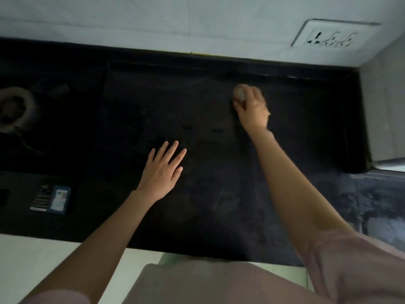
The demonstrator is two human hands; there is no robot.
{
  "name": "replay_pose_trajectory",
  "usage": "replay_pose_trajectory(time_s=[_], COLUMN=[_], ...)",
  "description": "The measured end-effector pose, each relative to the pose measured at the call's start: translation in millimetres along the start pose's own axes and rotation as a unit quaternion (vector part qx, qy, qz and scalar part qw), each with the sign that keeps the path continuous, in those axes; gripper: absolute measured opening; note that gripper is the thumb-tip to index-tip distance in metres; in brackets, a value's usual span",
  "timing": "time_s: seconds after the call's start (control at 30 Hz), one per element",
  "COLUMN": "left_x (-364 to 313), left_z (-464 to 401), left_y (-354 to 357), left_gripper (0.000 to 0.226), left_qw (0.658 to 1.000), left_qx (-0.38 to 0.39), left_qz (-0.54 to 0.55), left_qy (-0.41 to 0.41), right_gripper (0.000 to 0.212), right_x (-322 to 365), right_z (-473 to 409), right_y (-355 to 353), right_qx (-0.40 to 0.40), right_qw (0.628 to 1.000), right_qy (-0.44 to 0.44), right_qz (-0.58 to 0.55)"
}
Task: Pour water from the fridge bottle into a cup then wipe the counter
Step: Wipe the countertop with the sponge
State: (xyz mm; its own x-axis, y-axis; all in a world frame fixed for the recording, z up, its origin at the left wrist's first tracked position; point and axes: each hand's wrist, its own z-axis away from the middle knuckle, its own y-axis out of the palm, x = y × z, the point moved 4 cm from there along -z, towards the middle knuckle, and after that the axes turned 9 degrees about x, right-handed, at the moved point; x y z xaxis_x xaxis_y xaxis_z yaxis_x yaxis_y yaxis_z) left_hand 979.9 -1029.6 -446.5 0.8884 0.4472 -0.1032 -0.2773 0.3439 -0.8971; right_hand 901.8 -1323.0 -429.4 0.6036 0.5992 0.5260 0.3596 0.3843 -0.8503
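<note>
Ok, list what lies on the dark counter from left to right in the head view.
Gas burner → small printed box → left hand, flat on the counter → right hand, its fingers gripping a pale wad.

- I see the counter (197,216) as dark polished stone, glossy, with dull smears.
- The wall (153,23) looks like smooth, pale tile.
- My sleeve (350,266) is soft matt cloth.
- The socket plate (328,34) seems smooth plastic.
- The small packet (51,199) looks like printed card.

Two hands: left hand (163,170), right hand (252,108), w/ one pale cloth wad (238,94). One black counter (219,216), one wall socket plate (331,34). One small booklet (51,199), one stove burner (13,109).
</note>
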Motion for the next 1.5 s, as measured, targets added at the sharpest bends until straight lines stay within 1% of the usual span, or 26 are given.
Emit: replay_pose_trajectory(time_s=[0.1,0.17,0.2,0.27,0.33,0.4,0.47,0.53,0.57,0.63,0.7,0.8,0.9,0.97,1.03,1.13,1.2,1.23,1.3,1.37,1.43,1.5], left_x=[0,0,0,1,2,2,2,2,3,3,3,2,2,3,3,3,3,3,3,4,4,4], left_z=[0,0,0,0,0,-1,-1,-1,-1,-2,-1,-2,-2,-2,-1,-2,-2,-2,-2,-2,-2,-2], left_y=[1,1,1,2,4,5,6,7,7,8,9,9,9,9,9,9,10,10,9,9,10,11], left_gripper=[0.056,0.056,0.055,0.055,0.055,0.055,0.055,0.054,0.054,0.054,0.054,0.054,0.054,0.054,0.054,0.054,0.055,0.055,0.055,0.055,0.055,0.055], left_qw=[1.0,1.0,1.0,1.0,1.0,1.0,1.0,0.999,0.999,0.999,0.999,0.999,0.999,0.999,0.999,0.999,0.999,0.999,0.999,0.999,0.999,0.999], left_qx=[-0.006,-0.007,-0.009,-0.014,-0.017,-0.019,-0.023,-0.028,-0.031,-0.035,-0.038,-0.037,-0.035,-0.034,-0.033,-0.034,-0.033,-0.033,-0.033,-0.037,-0.042,-0.046], left_qz=[0.0,0.004,0.007,0.012,0.011,0.015,0.016,0.017,0.017,0.015,0.014,0.011,0.004,0.006,0.011,0.019,0.021,0.02,0.019,0.019,0.018,0.015], left_qy=[0.005,0.002,0.001,0.002,0.004,0.004,0.007,0.011,0.012,0.014,0.014,0.008,0.004,0.001,0.001,0.001,-0.001,-0.001,0.002,0.004,0.002,-0.001], right_gripper=[0.049,0.05,0.05,0.049,0.047,0.046,0.048,0.05,0.051,0.051,0.05,0.051,0.052,0.049,0.046,0.047,0.047,0.047,0.047,0.047,0.049,0.052], right_x=[50,57,52,25,-12,-46,-71,-72,-64,-36,-3,37,40,19,-8,-31,-24,-14,17,57,93,111], right_z=[21,59,77,99,96,70,28,-16,-34,-56,-57,-19,38,63,68,36,0,-18,-50,-64,-56,-26], right_y=[31,39,38,27,8,-14,-30,-35,-32,-17,5,30,33,22,6,-11,-10,-4,15,40,62,76], right_qx=[0.055,0.083,0.084,0.068,0.037,0.0,-0.02,-0.023,-0.015,0.015,0.047,0.082,0.104,0.094,0.061,0.023,0.013,0.013,0.019,0.042,0.077,0.108], right_qw=[0.993,0.983,0.981,0.983,0.99,0.996,0.999,0.999,0.999,0.999,0.996,0.983,0.972,0.973,0.982,0.996,0.999,1.0,0.999,0.996,0.988,0.975], right_qy=[-0.108,-0.16,-0.175,-0.172,-0.136,-0.089,-0.022,0.02,0.02,-0.015,-0.072,-0.161,-0.212,-0.208,-0.177,-0.086,-0.035,-0.026,-0.039,-0.077,-0.134,-0.196], right_qz=[0.004,0.017,0.016,0.004,0.016,0.024,0.017,0.018,0.024,0.036,0.036,0.019,0.017,0.024,0.029,0.017,0.016,0.012,0.001,-0.003,-0.003,-0.002])
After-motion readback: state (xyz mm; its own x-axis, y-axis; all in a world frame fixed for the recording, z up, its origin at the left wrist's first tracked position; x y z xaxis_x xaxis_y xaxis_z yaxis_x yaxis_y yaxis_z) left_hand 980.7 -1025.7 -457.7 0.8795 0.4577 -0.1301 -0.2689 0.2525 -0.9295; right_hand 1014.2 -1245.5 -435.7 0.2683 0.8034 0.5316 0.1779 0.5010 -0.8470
